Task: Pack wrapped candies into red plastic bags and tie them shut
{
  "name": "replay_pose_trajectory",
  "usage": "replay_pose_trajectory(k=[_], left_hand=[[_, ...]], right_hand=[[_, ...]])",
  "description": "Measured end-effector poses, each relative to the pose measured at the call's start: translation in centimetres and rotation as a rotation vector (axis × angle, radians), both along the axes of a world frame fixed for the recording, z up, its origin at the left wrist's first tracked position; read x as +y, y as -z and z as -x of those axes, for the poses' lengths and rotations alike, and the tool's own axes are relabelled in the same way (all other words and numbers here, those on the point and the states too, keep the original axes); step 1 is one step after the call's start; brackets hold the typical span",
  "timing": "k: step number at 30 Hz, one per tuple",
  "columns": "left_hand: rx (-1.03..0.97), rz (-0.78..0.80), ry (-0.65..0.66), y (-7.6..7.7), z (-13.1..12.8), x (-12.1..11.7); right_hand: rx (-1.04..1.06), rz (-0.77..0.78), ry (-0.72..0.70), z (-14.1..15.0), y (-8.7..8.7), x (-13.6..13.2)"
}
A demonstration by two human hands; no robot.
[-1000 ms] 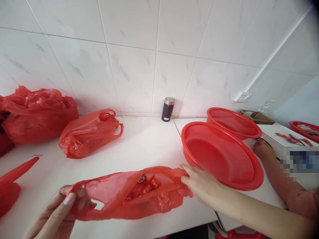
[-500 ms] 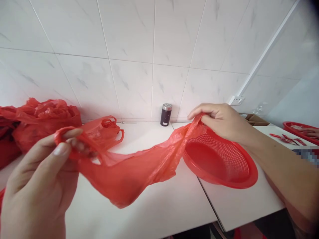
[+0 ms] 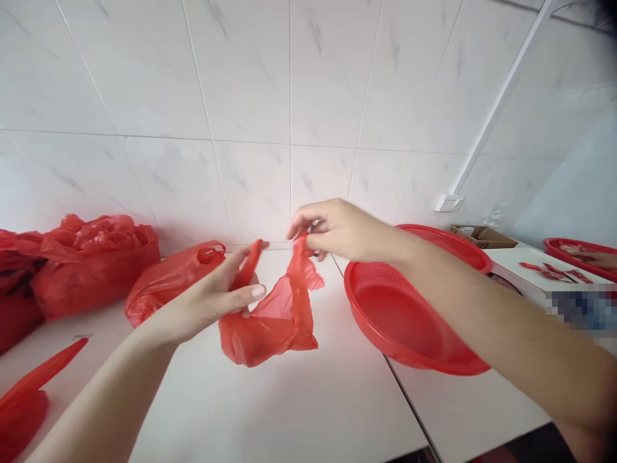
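Note:
I hold a small red plastic bag (image 3: 270, 321) up over the white counter (image 3: 289, 405) by its two handles. My left hand (image 3: 216, 296) pinches the left handle, thumb pressed on it. My right hand (image 3: 332, 228) pinches the right handle a little higher, fingers curled. The bag hangs between them with its bottom sagging full; what is inside is hidden. A red mesh basket (image 3: 409, 315) sits just right of the bag, under my right forearm.
A filled red bag (image 3: 164, 280) lies behind my left hand, with bigger red bags (image 3: 87, 257) at the far left and another red bag (image 3: 24, 392) at the lower left. A second red basket (image 3: 453, 238) stands behind the first. A cardboard box (image 3: 482, 235) sits at the back right.
Both hands have come together from wide apart, bringing the bag's handles close. The stretched bag now hangs folded between them, raised off the counter.

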State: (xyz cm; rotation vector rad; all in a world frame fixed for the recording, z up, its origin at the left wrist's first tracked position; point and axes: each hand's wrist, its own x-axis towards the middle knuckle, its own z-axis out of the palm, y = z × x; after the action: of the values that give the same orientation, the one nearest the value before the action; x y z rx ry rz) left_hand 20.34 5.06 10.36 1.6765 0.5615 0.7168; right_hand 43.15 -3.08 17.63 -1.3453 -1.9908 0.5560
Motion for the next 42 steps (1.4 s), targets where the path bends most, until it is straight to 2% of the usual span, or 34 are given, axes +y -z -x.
replay_pose_trajectory(k=[3,4,5,7,9,10,11,14,16,17,19,23,26,29,32,34,37,39,42], left_hand=[[0.196,0.000,0.168,-0.1,-2.0,-0.1],[0.191,0.023,0.161,0.0,-2.5,-0.1],[0.173,0.065,0.144,0.2,-2.9,0.0],[0.126,0.158,0.100,1.0,-3.2,0.4],[0.080,0.222,0.075,1.8,-3.1,0.9],[0.051,0.240,0.072,2.2,-3.0,1.0],[0.024,0.252,0.078,2.6,-2.9,1.1],[-0.029,0.281,0.095,3.2,-2.6,1.3],[-0.035,0.291,0.083,3.5,-2.4,1.4],[-0.042,0.299,0.078,3.5,-2.3,1.5],[-0.059,0.318,0.083,3.7,-2.2,1.7],[-0.021,0.338,0.148,3.8,-2.5,1.8],[0.026,0.340,0.222,3.8,-3.0,1.5],[0.033,0.340,0.209,4.0,-3.2,1.5],[-0.017,0.333,0.146,4.5,-2.9,1.7],[-0.033,0.348,0.151,4.8,-2.7,1.9],[0.010,0.387,0.236,5.0,-2.9,1.9],[0.006,0.389,0.272,5.0,-3.2,1.8],[-0.054,0.388,0.266,5.0,-3.4,1.8]], right_hand=[[0.075,-0.032,-0.236,3.3,0.8,2.0],[0.115,-0.063,-0.274,4.1,1.2,2.4],[0.162,-0.104,-0.275,4.7,1.6,2.6],[0.258,-0.197,-0.146,5.0,3.2,2.4],[0.342,-0.222,0.079,4.7,6.1,1.7],[0.380,-0.187,0.193,4.5,8.1,1.3],[0.404,-0.074,0.226,4.4,10.3,0.9],[0.373,0.271,0.170,4.1,16.8,0.0],[0.349,0.325,0.174,3.9,19.4,-0.3],[0.362,0.326,0.164,3.7,19.8,-0.3],[0.429,0.307,0.121,3.0,19.3,-0.4],[0.610,0.173,0.140,2.2,16.0,0.4],[0.747,0.048,0.132,2.2,14.4,1.6],[0.762,-0.061,0.120,2.0,13.8,2.4],[0.850,-0.197,0.282,1.3,13.3,2.4],[0.851,-0.203,0.327,1.2,12.9,2.1],[0.679,-0.088,0.215,1.9,12.5,1.9],[0.601,-0.069,0.176,2.5,12.4,2.1],[0.692,-0.191,0.344,2.8,12.5,2.0]])
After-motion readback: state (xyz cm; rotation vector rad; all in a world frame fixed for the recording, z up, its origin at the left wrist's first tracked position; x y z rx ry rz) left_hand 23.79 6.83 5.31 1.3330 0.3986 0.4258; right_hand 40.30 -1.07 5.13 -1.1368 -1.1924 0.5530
